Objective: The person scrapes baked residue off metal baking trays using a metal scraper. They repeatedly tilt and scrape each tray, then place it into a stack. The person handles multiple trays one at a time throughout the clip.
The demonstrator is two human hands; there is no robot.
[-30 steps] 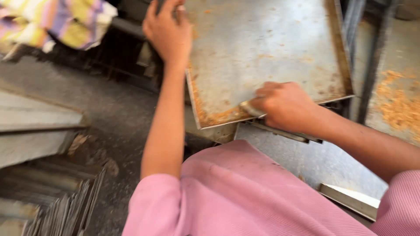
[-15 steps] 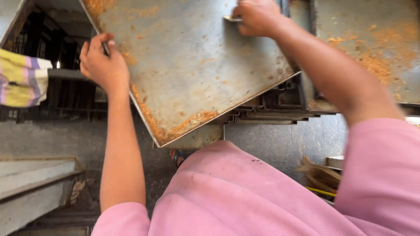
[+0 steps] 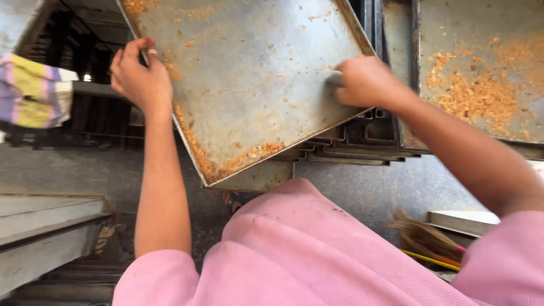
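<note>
While the left hand grips the tilted metal tray edge, the right hand, closed on a scraper, should push crumbs toward the lower corner.

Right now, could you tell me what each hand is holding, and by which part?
The left hand grips the metal tray by its left rim. The right hand presses a small scraper, mostly hidden, against the tray's surface.
</note>
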